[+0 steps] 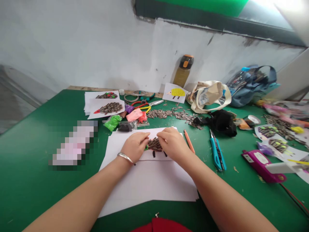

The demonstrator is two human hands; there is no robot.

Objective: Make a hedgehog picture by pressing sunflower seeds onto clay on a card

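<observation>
The bare left forearm and right forearm slant inward from either side, bringing the left hand and right hand close together but apart. Both hands lie with their backs largely upward, the fingers curled toward each other; their grip cannot be made out.

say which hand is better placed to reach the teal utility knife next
Likely the right hand: the teal utility knife lies to its right, off the white paper, while the left hand is farther away, across the seed-covered picture.
</observation>
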